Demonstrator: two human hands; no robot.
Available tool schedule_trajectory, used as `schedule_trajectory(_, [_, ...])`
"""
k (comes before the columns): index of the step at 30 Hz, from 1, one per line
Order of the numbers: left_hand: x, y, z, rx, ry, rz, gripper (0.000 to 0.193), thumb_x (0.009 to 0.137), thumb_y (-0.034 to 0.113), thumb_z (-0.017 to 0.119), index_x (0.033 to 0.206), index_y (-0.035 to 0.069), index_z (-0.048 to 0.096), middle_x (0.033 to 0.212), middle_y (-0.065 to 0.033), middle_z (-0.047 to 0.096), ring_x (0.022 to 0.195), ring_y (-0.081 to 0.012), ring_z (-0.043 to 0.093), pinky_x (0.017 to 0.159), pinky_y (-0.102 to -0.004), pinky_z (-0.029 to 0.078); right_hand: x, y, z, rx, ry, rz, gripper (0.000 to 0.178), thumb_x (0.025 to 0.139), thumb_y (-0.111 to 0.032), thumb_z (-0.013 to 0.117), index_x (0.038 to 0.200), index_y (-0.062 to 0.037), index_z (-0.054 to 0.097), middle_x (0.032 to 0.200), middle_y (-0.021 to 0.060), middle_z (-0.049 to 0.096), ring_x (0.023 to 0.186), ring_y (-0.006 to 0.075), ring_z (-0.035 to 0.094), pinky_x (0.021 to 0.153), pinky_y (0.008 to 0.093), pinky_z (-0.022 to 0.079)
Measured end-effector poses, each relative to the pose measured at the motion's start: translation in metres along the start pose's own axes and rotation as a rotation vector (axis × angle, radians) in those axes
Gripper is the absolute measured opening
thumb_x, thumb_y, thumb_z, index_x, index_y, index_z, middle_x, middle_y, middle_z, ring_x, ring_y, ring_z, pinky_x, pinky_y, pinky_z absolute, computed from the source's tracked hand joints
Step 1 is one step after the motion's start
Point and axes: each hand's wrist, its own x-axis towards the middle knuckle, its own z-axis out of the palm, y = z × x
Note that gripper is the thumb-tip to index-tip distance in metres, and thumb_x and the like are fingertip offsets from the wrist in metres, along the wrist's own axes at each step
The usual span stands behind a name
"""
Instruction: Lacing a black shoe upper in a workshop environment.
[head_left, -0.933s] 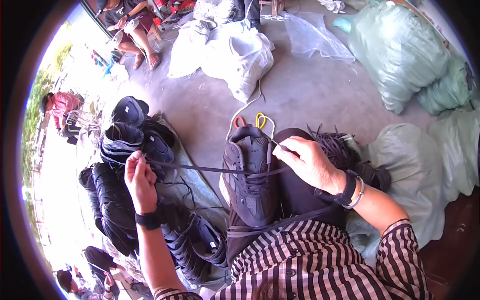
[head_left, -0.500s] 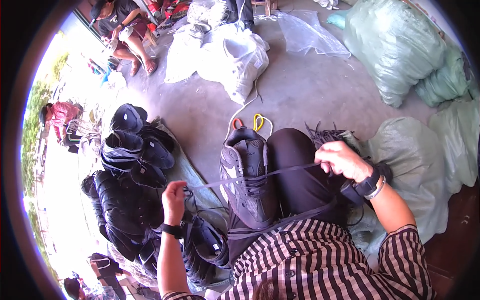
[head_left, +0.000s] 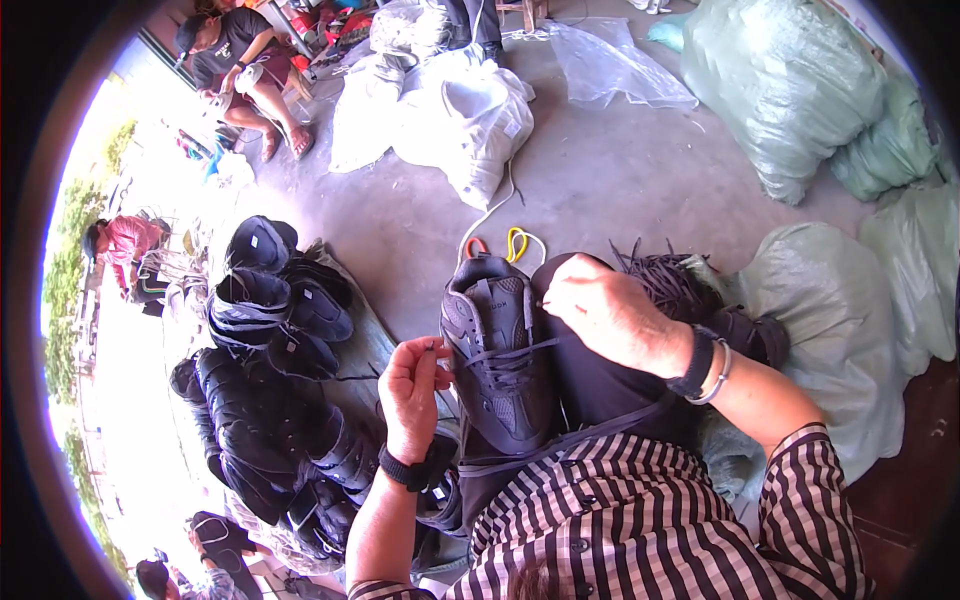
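Observation:
A black and dark grey sneaker (head_left: 502,385) lies on my lap, toe toward me, its tongue raised. A dark shoelace (head_left: 528,349) crosses its lower eyelets; the upper eyelets show no lace. Left of the shoe, my left hand (head_left: 410,395) is closed in a pinch on a dark lace end, close to the eyelet edge. My right hand (head_left: 612,315) hovers over my right knee with thumb and forefinger pinched beside the shoe's upper right edge. What its fingertips hold is too small to make out.
Black shoes (head_left: 270,400) are heaped on my left. A bundle of dark laces (head_left: 665,280) lies by my right knee. Yellow-handled scissors (head_left: 516,245) on a white cord lie beyond the shoe. Pale green sacks (head_left: 820,310) stand right; a white sack (head_left: 460,120) lies ahead. Other people sit at left.
My hands have come closer together from a wide spread with the lace taut between them. The left moved right to the shoe; the right moved left over my knee. The lace now hangs slack.

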Motion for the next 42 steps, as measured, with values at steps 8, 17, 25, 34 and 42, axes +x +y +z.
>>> schedule_trajectory(8, [-0.008,0.004,-0.002,-0.049,-0.075,-0.203,0.013,0.092,0.013,0.057,0.093,0.001,0.06,0.074,-0.0013,0.063,0.056,-0.0039,0.051,0.053,-0.0175,0.042,-0.012,-0.012,0.007,0.37,-0.386,0.584,0.008,0.085,-0.009,0.059,0.081,-0.0019,0.056,0.062,0.0091,0.061,0.054,0.0179,0.062,0.052,0.0274,0.049])
schedule_trajectory(17, [-0.001,0.002,0.001,0.146,-0.231,-0.097,0.017,0.091,0.019,0.061,0.083,0.003,0.059,0.072,0.0071,0.052,0.066,-0.0033,0.042,0.06,-0.0186,0.037,-0.006,-0.007,0.02,-0.022,-0.419,0.3,0.011,0.08,-0.014,0.059,0.077,-0.0039,0.059,0.066,0.0148,0.061,0.065,0.0337,0.063,0.059,0.0408,0.049])
schedule_trajectory(25, [0.005,0.007,0.002,0.132,-0.282,-0.08,0.021,0.092,0.022,0.055,0.082,0.003,0.058,0.075,0.0031,0.055,0.07,-0.0069,0.046,0.067,-0.0225,0.04,-0.005,-0.009,0.025,-0.038,-0.44,0.276,0.011,0.08,-0.015,0.059,0.079,-0.0045,0.058,0.065,0.0135,0.061,0.065,0.0334,0.063,0.059,0.0408,0.049])
schedule_trajectory(34, [0.01,0.015,0.01,0.075,-0.214,-0.202,0.023,0.087,0.021,0.06,0.078,0.0,0.059,0.07,0.0043,0.054,0.067,-0.0043,0.043,0.06,-0.0219,0.037,-0.001,-0.012,0.014,0.084,-0.489,0.332,0.008,0.079,-0.009,0.055,0.082,-0.0036,0.061,0.072,0.0152,0.062,0.071,0.033,0.063,0.064,0.0421,0.049])
schedule_trajectory(42, [0.023,0.045,0.02,1.025,-0.195,0.522,0.014,0.072,0.014,0.068,0.071,0.007,0.056,0.076,-0.0077,0.055,0.076,-0.0287,0.058,0.064,-0.0391,0.049,0.006,-0.005,0.016,-0.247,-0.326,-0.156,0.005,0.074,-0.012,0.059,0.077,-0.0085,0.056,0.084,0.0065,0.048,0.079,0.0215,0.055,0.066,0.0348,0.047])
